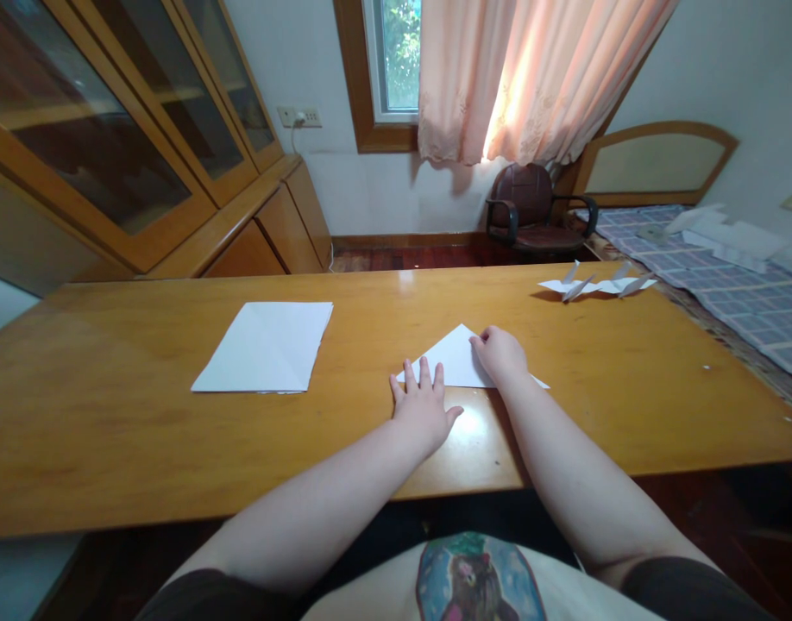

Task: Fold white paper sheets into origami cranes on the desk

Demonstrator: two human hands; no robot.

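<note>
A white sheet of paper (pixel 451 362), folded into a triangle, lies in front of me with its peak pointing away. My left hand (pixel 422 410) is open, its spread fingers resting flat on the left part of the triangle. On the right slope, my right hand (pixel 501 354) has its fingers curled together at the paper's edge and covers part of that side. The triangle's right corner shows beyond my right wrist. To the left lies a stack of white paper (pixel 267 347), nearly square, apart from both hands.
Folded white paper pieces (pixel 596 285) with upright points stand at the table's far right. Small scraps lie near the right edge of the wooden table (pixel 143 448). Beyond are a brown armchair (pixel 529 207), a bed (pixel 700 259) with papers, and a glass-fronted cabinet (pixel 202 190).
</note>
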